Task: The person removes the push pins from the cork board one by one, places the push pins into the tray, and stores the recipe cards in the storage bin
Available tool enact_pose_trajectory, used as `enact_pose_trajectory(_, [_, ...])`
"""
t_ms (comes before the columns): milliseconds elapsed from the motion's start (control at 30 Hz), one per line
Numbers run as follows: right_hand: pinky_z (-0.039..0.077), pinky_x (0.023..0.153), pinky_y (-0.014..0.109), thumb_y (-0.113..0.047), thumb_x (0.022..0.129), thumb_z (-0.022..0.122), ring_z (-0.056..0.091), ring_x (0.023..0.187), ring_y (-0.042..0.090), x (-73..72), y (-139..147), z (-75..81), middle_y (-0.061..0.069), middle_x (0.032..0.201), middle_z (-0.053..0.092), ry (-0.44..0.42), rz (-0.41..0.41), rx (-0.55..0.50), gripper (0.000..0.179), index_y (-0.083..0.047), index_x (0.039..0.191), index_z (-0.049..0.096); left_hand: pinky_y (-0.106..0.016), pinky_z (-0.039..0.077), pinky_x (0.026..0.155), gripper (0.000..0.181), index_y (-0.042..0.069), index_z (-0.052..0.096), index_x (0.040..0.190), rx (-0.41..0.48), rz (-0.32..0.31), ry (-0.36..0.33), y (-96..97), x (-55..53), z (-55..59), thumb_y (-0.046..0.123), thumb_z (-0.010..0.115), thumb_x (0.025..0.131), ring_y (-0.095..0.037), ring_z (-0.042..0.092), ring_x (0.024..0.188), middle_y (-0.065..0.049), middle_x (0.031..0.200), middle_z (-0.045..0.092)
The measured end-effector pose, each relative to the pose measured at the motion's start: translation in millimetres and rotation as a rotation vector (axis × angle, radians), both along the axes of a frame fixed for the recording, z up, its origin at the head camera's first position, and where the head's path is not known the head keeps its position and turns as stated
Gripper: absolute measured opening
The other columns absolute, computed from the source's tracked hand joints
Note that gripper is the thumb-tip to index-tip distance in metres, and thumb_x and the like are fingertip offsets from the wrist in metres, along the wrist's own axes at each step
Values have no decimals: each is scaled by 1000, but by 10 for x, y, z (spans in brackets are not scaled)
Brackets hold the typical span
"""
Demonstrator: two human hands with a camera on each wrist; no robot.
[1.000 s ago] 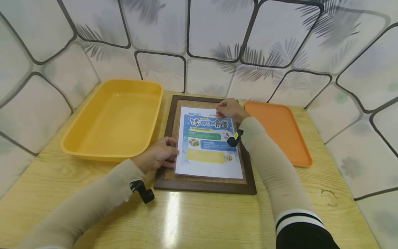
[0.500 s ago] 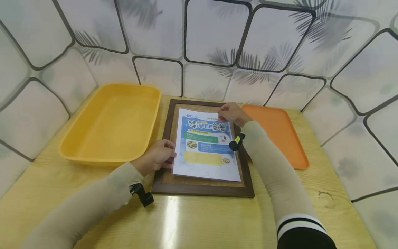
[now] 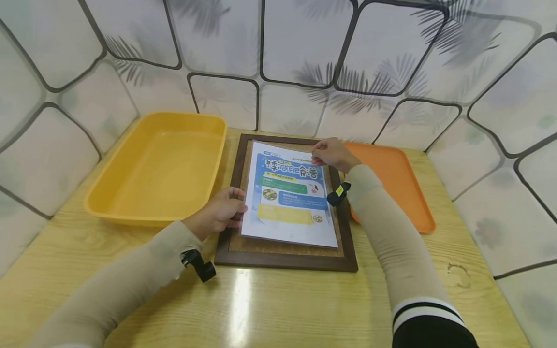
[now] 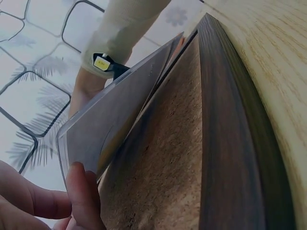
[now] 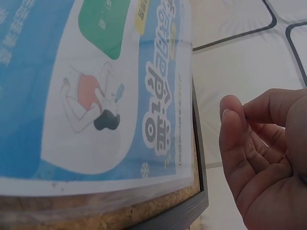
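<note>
left hand [image 3: 217,212]: pinches the sheet's [image 3: 289,195] left edge, raising it off the cork, likely to get fingers under | right hand [image 3: 332,153]: curled at top right corner, grip unclear | sheet: on framed board [image 3: 287,258], between yellow bin [image 3: 158,166] and orange tray [image 3: 398,181]

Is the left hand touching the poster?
Touching. In the left wrist view, a finger of the left hand presses the corner of the laminated poster, lifting that edge off the cork board.
</note>
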State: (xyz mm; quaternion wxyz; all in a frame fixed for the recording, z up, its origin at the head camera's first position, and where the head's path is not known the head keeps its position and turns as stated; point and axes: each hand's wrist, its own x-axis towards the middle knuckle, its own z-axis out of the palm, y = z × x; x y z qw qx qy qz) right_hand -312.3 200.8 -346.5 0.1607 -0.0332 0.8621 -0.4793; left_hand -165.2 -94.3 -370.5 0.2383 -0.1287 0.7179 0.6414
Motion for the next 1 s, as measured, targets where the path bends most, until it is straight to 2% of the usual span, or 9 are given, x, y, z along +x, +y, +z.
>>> enact_pose_trajectory(167, [51, 90, 43, -3, 96, 57, 64, 98, 32, 21, 12, 30, 19, 104, 61, -3, -15, -2, 30, 8, 124, 53, -28, 50, 53, 32, 6, 42, 125, 1, 2, 13, -23, -2, 14, -4, 49, 95, -18, 53, 66, -11, 88, 53])
enact_pose_trajectory(433, [51, 90, 45, -1, 95, 54, 66, 90, 33, 50, 40, 66, 15, 89, 64, 31, -37, -44, 27, 12, 118, 52, -28, 49, 52, 36, 7, 41, 126, 24, 0, 32, -64, 0, 63, -5, 49, 94, -16, 51, 62, -9, 81, 50])
enact_pose_trajectory(700, [48, 92, 49, -7, 99, 51, 64, 87, 24, 83, 126, 112, 23, 105, 61, 34, -19, -21, 28, 11, 120, 52, -28, 48, 54, 33, 9, 42, 123, 64, 13, 23, -93, -27, 127, -6, 49, 94, -16, 52, 62, -10, 84, 53])
enact_pose_trajectory(1000, [48, 92, 50, -3, 96, 54, 65, 79, 21, 68, 165, 112, 16, 92, 62, 44, -58, -28, 26, 11, 118, 54, -29, 49, 58, 32, 12, 43, 124, 66, 8, 23, -136, -60, 224, -3, 48, 97, -18, 54, 70, -12, 94, 54])
